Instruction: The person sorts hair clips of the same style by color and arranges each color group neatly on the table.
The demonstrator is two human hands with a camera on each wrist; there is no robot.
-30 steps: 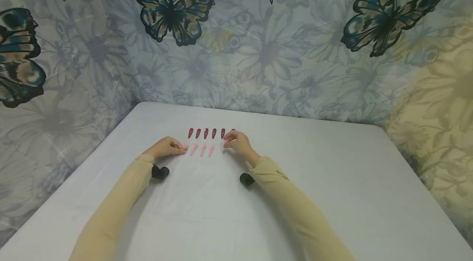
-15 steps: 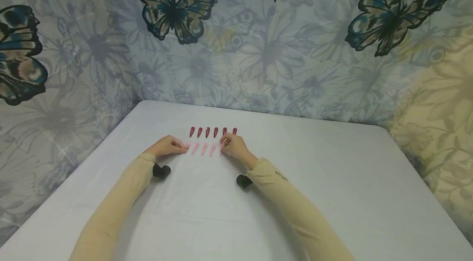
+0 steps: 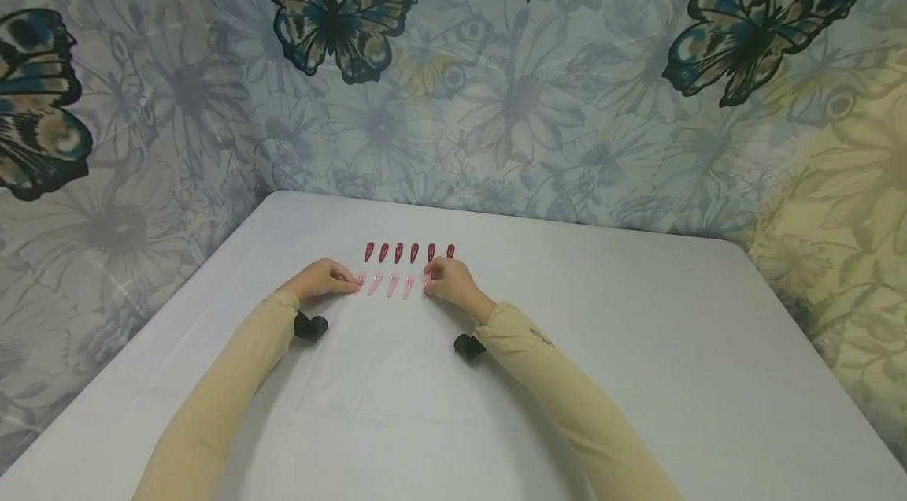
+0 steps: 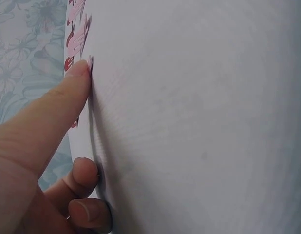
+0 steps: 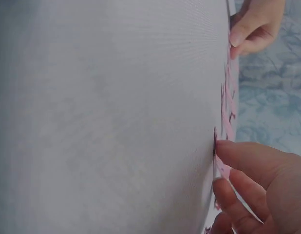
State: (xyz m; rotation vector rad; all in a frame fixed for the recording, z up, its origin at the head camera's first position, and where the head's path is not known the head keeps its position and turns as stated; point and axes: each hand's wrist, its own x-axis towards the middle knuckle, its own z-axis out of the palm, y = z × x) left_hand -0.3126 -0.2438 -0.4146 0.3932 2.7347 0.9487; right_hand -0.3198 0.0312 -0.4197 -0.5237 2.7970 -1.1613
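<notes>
My left hand [image 3: 320, 279] rests at the near row's left end, its thumb and fingers pinching the leftmost pink snap hair clip [image 3: 360, 278]. In the left wrist view the thumb tip presses on that clip [image 4: 90, 64], most of which is hidden. At the row's other end my right hand [image 3: 457, 288] pinches the rightmost pink hair clip [image 3: 426, 287] between thumb and fingers; in the right wrist view the thumb lies across this clip [image 5: 221, 166]. Between the hands lie several more pink clips [image 3: 393, 285], side by side and slightly slanted.
Behind the pink row runs a parallel row of dark red hair clips [image 3: 399, 253]; the right fingertips overlap its right end in the head view. All lie on a white-covered table [image 3: 602, 312]. A black wrist device [image 3: 468, 347] sits under each cuff. A butterfly-patterned cloth [image 3: 453, 131] hangs behind.
My right hand has moved left with the pink hair clip, down to the end of the pink row, and then held there. The left hand has stayed at the leftmost clip.
</notes>
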